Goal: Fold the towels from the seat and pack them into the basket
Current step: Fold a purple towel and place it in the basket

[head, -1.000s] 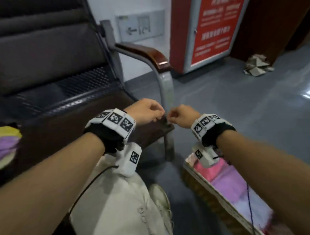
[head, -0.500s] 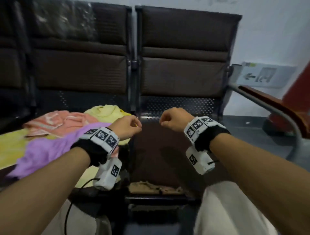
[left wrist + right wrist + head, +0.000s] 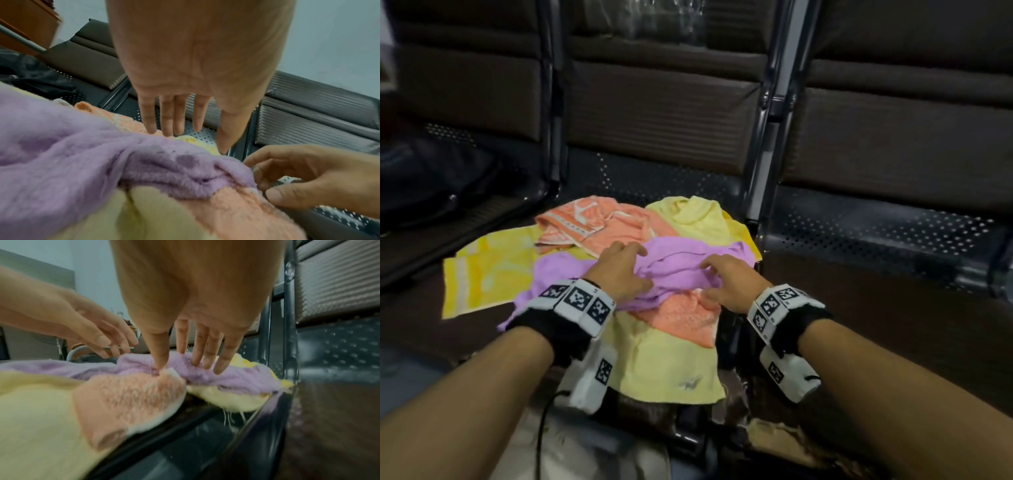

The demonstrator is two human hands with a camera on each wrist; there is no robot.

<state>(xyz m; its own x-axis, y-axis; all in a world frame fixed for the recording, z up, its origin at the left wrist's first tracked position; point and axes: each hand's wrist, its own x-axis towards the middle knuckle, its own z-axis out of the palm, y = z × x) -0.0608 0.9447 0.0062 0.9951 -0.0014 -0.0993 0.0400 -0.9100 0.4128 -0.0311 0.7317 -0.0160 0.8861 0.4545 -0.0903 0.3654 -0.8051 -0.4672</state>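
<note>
A heap of towels lies on the dark bench seat (image 3: 421, 329). On top is a purple towel (image 3: 674, 263), crumpled over orange towels (image 3: 681, 318) and pale yellow ones (image 3: 667, 363). My left hand (image 3: 635, 267) hovers over the purple towel's left part, its fingers (image 3: 166, 120) straight and just above the cloth. My right hand (image 3: 709, 279) is spread on the purple towel (image 3: 205, 374); its thumb (image 3: 158, 360) presses where purple meets orange. Neither hand grips anything. The basket is out of view.
A bright yellow patterned towel (image 3: 486, 274) lies spread at the heap's left. A black bag (image 3: 431, 192) sits on the seat to the left. A metal upright (image 3: 760, 164) divides this seat from the bare brown seat (image 3: 876, 308) on the right.
The view swung left from the basket and floor to the seat with towels. Both hands, held as fists before, have opened and come down onto the purple towel.
</note>
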